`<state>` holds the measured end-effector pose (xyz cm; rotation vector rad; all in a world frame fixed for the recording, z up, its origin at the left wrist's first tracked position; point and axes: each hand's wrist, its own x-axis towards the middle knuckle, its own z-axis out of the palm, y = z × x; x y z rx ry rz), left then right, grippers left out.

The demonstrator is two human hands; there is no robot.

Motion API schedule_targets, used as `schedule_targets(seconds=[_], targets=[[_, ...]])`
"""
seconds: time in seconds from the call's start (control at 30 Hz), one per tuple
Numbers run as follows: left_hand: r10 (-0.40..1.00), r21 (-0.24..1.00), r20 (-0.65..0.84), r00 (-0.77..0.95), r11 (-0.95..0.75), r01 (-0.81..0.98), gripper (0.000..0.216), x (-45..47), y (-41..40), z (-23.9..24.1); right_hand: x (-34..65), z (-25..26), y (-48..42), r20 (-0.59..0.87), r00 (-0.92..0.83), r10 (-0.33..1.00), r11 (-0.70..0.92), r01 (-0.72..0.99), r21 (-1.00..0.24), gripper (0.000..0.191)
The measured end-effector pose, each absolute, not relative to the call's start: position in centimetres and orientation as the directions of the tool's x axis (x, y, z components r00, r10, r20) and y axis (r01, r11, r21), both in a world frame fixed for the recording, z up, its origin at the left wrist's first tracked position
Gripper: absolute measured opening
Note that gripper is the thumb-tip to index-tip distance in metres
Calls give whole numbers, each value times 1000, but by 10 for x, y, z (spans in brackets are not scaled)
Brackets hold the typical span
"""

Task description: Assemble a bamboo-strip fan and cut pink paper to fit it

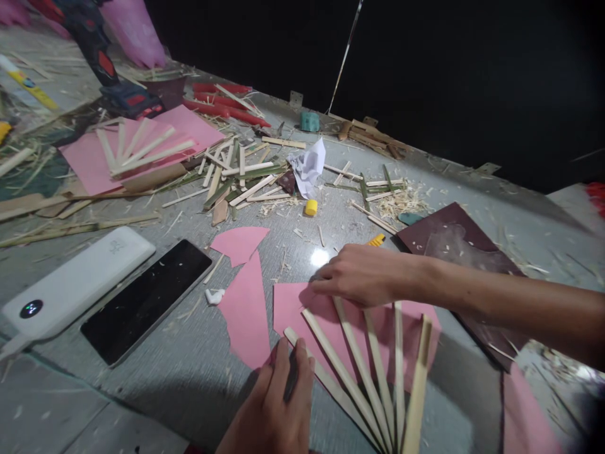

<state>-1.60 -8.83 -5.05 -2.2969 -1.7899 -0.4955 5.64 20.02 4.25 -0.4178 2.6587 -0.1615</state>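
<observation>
Pale bamboo strips [352, 356] fan out in front of me, their lower ends converging at the bottom edge. Beneath their upper parts lies a sheet of pink paper [289, 301]. My left hand [278, 394] has its fingers stretched out, with the fingertips touching the leftmost strip near its upper end. Reaching in from the right, my right hand [352, 274] is closed at the paper's top edge, above the strips; its fingertips are partly hidden. Two cut pieces of pink paper [246, 309] lie left of the sheet.
A white power bank [80, 277] and a black phone [149, 299] lie at left. Behind are crumpled white paper [308, 167], a yellow cap [311, 207] and bamboo scraps [250, 183]. A cordless drill [127, 98] stands far left; a dark board [454, 236] lies right.
</observation>
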Motion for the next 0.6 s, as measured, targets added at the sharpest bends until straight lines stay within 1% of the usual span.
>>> schedule_targets(seconds=[0.13, 0.3, 0.43, 0.6], targets=[[909, 54, 348, 229, -263, 963, 62, -17, -91, -51, 56, 45, 201, -460, -831, -312, 949, -293, -114, 30], [913, 49, 330, 240, -271, 961, 65, -18, -93, -54, 57, 46, 202, -456, -834, -312, 949, -300, -100, 25], [918, 54, 313, 243, -273, 961, 66, -18, -94, -55, 58, 46, 201, -470, -829, -304, 951, -295, -95, 27], [927, 86, 310, 213, -250, 964, 61, -18, -96, -54, 59, 49, 200, -487, -826, -285, 957, -275, -93, 27]])
